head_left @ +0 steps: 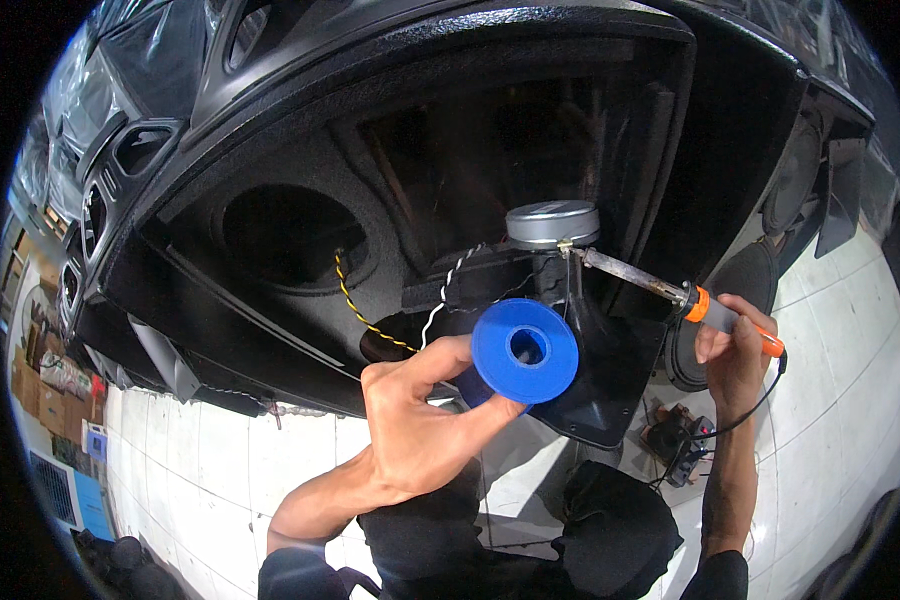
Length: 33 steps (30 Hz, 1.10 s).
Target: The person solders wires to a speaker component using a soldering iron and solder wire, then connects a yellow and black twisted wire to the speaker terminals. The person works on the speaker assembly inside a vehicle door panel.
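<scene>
Just on the near side of the silver horn driver (552, 226), the left hand (420, 425) pinches a blue spool (496, 352) between thumb and fingers, its round face and central hole turned toward the camera. To the right of the driver, the right hand (734, 352) is closed around the grey-and-orange handle of a soldering iron (698, 304), whose metal shaft slants leftward to a small terminal (566, 245) at the driver's near edge; whether the tip touches it is too small to tell. A black horn (598, 372) widens from the driver toward the person. Left of the driver hangs a white-and-black twisted wire (444, 290), and farther left a yellow-and-black twisted wire (348, 304) comes from a round opening (288, 235) in the black speaker cabinet (390, 215). Well to the driver's near right, a small black electrical unit (688, 465) stands on the white tiled floor (830, 400).
</scene>
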Each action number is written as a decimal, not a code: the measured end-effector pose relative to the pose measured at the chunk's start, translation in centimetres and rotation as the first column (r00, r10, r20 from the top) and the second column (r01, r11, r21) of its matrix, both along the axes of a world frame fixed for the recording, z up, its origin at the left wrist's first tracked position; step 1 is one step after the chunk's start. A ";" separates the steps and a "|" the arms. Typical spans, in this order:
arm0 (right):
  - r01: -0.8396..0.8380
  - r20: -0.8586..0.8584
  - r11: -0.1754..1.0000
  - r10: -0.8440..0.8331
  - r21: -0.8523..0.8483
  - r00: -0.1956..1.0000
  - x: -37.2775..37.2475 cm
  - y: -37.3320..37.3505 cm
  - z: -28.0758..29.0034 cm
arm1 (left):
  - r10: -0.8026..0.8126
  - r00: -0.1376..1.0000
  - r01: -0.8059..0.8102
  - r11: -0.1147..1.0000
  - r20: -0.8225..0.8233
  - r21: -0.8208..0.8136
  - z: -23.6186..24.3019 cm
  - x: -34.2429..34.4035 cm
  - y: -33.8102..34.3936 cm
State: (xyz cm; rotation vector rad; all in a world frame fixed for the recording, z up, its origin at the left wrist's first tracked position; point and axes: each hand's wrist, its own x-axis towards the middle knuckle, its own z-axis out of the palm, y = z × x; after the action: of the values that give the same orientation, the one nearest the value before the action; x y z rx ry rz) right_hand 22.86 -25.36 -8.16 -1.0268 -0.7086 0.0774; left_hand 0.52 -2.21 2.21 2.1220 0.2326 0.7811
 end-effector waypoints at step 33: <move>0.116 0.425 0.962 0.001 -0.249 0.905 2.2 -1.3 3.5 | -0.002 1.000 0.002 0.998 -0.008 -0.063 -0.1 0.1 0.2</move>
State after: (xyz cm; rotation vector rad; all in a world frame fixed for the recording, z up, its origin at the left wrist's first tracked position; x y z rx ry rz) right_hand 25.04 -26.67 -4.64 -1.3458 -1.0825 -0.1089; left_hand 0.66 -2.05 2.09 2.0658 0.2559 0.7547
